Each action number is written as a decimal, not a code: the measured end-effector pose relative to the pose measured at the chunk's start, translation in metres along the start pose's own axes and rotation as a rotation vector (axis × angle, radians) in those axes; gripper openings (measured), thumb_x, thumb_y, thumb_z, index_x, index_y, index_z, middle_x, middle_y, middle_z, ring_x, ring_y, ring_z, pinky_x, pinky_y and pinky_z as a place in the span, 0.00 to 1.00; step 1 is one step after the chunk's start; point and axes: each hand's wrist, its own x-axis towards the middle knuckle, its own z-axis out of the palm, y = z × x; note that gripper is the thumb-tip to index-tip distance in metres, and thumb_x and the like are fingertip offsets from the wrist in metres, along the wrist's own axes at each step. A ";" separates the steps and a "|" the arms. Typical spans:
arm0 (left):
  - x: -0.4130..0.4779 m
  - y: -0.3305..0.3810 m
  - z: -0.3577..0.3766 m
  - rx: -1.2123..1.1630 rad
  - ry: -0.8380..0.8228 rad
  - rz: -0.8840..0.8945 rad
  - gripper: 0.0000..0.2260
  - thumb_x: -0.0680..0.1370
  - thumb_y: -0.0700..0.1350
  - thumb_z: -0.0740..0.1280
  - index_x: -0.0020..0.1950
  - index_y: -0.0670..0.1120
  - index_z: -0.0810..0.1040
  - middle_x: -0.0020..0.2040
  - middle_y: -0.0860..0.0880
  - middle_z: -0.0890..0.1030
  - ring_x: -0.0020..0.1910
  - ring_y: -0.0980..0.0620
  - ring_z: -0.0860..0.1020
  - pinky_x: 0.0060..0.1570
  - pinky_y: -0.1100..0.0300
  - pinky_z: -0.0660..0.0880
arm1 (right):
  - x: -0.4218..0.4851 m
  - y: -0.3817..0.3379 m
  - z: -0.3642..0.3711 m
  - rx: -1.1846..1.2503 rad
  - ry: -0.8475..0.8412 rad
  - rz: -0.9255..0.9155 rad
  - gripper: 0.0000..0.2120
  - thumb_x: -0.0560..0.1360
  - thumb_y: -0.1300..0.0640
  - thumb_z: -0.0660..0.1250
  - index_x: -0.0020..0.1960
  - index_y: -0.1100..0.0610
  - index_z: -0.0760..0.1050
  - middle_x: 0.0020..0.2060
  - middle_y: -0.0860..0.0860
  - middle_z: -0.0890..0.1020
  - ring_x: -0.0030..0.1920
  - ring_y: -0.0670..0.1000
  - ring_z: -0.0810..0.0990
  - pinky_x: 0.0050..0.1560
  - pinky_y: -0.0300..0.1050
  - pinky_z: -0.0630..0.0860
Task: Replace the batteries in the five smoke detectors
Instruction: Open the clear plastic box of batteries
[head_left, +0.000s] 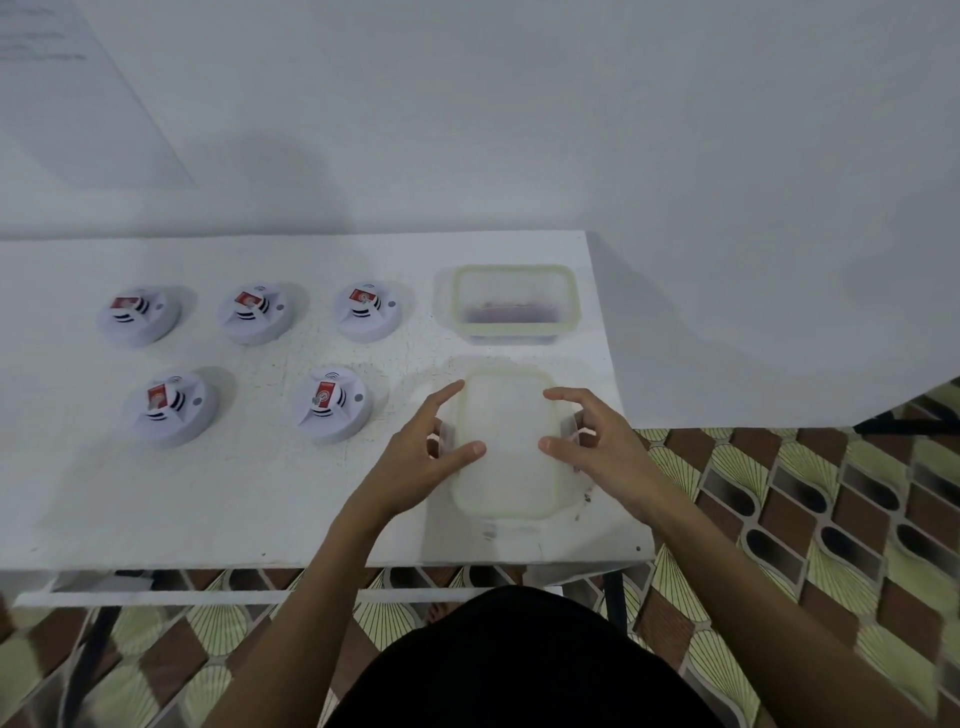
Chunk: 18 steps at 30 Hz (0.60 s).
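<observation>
The person's dark garment (519, 665) fills the lower edge, both forearms extending from it to the lidded container (506, 447), which sits near the front right corner of the white counter (234, 493). The left grip (431, 447) holds the container's left side, thumb flat on the lid, index finger extended along the lid edge, remaining fingers curled at the side latch. The right grip (597, 441) holds the right side likewise, thumb on the lid. Directly behind the lidded container stands an open container (517, 268); its dark contents are too blurred to identify. Left of the lidded container sit five smoke detectors (332, 404), two level with it and three farther back, the nearest just beside the left grip. Right of it, patterned floor tiles (805, 493) show.
</observation>
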 end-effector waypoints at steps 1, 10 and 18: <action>0.000 0.002 -0.003 0.038 0.005 -0.006 0.32 0.72 0.58 0.71 0.72 0.62 0.60 0.50 0.54 0.74 0.44 0.54 0.76 0.48 0.60 0.77 | -0.001 -0.002 0.000 -0.052 0.025 -0.012 0.22 0.73 0.53 0.74 0.63 0.38 0.73 0.43 0.51 0.75 0.38 0.46 0.76 0.42 0.40 0.75; 0.000 0.044 -0.033 -0.015 -0.001 0.077 0.34 0.70 0.50 0.74 0.72 0.62 0.63 0.45 0.51 0.77 0.35 0.56 0.76 0.41 0.62 0.76 | -0.001 -0.046 -0.019 -0.209 0.079 -0.144 0.27 0.73 0.50 0.74 0.67 0.35 0.69 0.49 0.48 0.76 0.35 0.49 0.76 0.39 0.41 0.77; 0.023 0.082 -0.055 -0.331 -0.069 0.112 0.25 0.78 0.36 0.65 0.70 0.57 0.69 0.59 0.46 0.78 0.47 0.50 0.79 0.42 0.49 0.79 | 0.021 -0.099 -0.034 0.100 0.020 -0.139 0.35 0.73 0.55 0.74 0.69 0.28 0.62 0.61 0.56 0.76 0.42 0.61 0.84 0.35 0.51 0.82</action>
